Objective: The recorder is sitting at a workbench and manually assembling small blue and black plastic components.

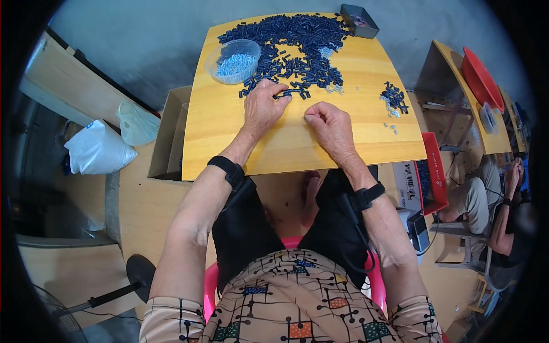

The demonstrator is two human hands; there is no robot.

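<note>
My left hand (pixel 264 107) rests on the yellow tabletop (pixel 223 128), at the near edge of a spread of small dark tube-shaped parts (pixel 303 68). Its thumb and forefinger close around one of these dark parts. To the right, my right hand (pixel 333 130) is just above the wood, thumb and fingertips pinched together; whatever lies between them is too small to make out. Beyond my left hand stands a clear round tub (pixel 213 64) of small silvery pieces (pixel 235 64). Loose silvery pieces (pixel 334 89) also lie beside the dark parts.
A smaller pile of dark parts (pixel 393 94) lies at the table's right. The dark tray (pixel 369 28) occupies the far right corner. Below are a cardboard box (pixel 166 137) at left and a red crate (pixel 437 177) at right. Another person (pixel 503 228) sits farther right.
</note>
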